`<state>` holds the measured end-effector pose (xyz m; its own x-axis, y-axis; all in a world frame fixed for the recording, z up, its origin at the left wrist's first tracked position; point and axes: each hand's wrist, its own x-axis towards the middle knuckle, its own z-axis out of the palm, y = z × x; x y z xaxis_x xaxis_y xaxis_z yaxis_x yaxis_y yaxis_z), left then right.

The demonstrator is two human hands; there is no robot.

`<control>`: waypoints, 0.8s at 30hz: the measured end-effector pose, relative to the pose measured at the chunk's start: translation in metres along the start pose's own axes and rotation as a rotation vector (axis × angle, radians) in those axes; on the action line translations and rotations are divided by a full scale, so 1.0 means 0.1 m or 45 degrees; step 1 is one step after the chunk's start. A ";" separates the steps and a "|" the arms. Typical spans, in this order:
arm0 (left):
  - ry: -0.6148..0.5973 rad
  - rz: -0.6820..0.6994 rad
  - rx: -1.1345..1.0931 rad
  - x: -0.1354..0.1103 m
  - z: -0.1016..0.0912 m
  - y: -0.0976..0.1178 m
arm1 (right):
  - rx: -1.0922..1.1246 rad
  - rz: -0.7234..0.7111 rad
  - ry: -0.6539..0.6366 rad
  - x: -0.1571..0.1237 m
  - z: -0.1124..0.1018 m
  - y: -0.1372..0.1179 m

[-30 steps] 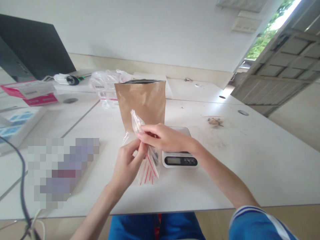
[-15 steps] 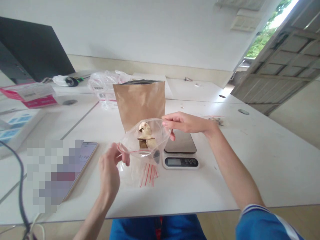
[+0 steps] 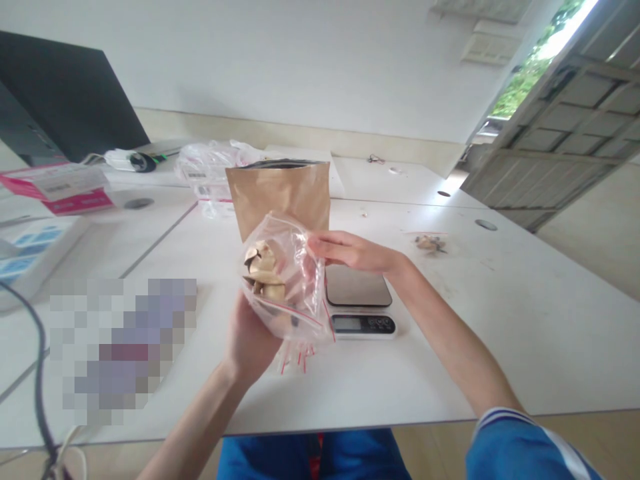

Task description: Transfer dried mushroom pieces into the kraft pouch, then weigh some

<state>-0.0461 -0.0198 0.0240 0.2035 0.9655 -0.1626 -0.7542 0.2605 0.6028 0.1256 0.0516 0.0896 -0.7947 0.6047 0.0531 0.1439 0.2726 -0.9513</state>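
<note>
Clamps upper right edge of one clear, pouch-shaped plastic zip bag (image 3: pixel 296 277) in bare right hand (image 3: pixel 354 251); cradles underside on bare left hand (image 3: pixel 250 340), cannot tell finger closure. Holds bag left of one white rectangular digital scale (image 3: pixel 359 288).

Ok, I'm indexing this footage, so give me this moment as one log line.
left hand: under transparent bag; right hand: at bag's right side; bag contents: pale pieces; brown pouch: behind bag; scale: right of bag
</note>
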 end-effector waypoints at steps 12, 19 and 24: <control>0.114 0.102 0.162 -0.06 -0.04 -0.13 | -0.876 -0.016 0.455 -0.19 0.46 -0.47; 0.286 0.175 0.289 -0.01 -0.02 -0.20 | -0.683 -0.011 0.231 -0.03 0.42 -0.22; 0.367 0.162 0.450 0.03 -0.11 -0.26 | -0.674 -0.021 0.231 0.10 0.49 -0.01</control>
<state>-0.0328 -0.0237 -0.0007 -0.0958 0.9634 -0.2503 -0.4929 0.1725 0.8528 0.0883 0.0207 0.0766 -0.6921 0.7032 0.1625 0.4459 0.5936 -0.6699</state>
